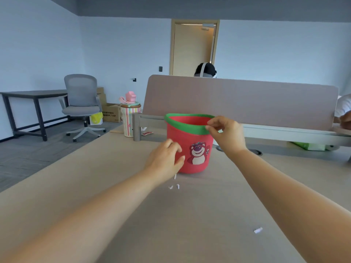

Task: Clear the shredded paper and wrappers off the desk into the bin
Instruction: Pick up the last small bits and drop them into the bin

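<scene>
A: Much left?
B: A few scraps (173, 186) on the table (95, 186) before the bin (190, 149), a wrapper (147, 133) behind it (left hand (165, 158) relaxed against its side; right hand (226, 133) pinched at its rim, holding what, unclear).

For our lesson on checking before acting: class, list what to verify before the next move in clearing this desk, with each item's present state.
1. Bin upright on the desk, mouth open: ok.
2. Left hand free to pick: ok, fingers relaxed by the bin.
3. Right hand empty: cannot tell, fingers curled at the rim.
4. Paper scraps cleared: not ok, three lie before the bin, another scrap nearer the right arm.
5. Red wrapper cleared: not ok, lies beside the striped cup.
</scene>
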### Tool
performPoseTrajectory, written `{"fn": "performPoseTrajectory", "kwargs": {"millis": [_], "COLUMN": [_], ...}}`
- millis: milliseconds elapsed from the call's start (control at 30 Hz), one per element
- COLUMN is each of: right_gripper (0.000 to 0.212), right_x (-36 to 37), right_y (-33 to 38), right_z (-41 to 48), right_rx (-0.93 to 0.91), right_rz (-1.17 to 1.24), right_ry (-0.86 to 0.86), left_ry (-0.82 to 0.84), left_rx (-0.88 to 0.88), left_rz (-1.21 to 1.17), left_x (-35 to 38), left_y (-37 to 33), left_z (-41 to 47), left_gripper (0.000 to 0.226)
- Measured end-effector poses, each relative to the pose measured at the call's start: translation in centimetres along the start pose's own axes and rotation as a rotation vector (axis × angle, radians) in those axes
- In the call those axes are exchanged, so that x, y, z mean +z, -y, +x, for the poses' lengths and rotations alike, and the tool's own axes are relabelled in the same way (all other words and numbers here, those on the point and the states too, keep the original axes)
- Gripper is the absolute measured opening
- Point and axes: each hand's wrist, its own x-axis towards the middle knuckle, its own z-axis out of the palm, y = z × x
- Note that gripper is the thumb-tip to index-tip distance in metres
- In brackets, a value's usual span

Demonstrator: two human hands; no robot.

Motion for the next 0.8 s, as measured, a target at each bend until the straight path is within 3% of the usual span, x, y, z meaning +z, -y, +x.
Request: {"fn": "performPoseTrajectory", "kwargs": {"millis": [100, 200, 367, 600, 800], "right_gripper": [0.008, 0.012, 0.011, 0.018, 0.030], "right_x": [-0.6, -2.2, -6.3, -12.3, -16.3], "right_y": [-1.3, -3.2, -6.1, -9.3, -11.8], "right_z": [-3.7, -7.5, -11.2, -14.5, -16.9], "right_rx": [0.063, 0.093, 0.195, 0.325, 0.500], "right_rz": [-0.081, -0.153, -0.237, -0.367, -0.457], "right_ry": [0.081, 0.184, 0.282, 0.295, 0.255], "left_ry": [0.390, 0.570, 0.667, 0.739, 0.772], "left_rx": [-0.209, -0.248, -0.089, 0.224, 0.279], "left_rz": [-0.009, 0.077, 0.112, 0.041, -0.186], "left_x": [3.0, 5.1, 6.2, 8.9, 9.9], "left_y": [0.6, 0.2, -2.9, -12.2, -17.5], "left_z": [-2.6, -3.8, -3.4, -3.5, -4.0], "left_gripper": [0.059, 0.074, 0.076, 0.069, 0.064]}}
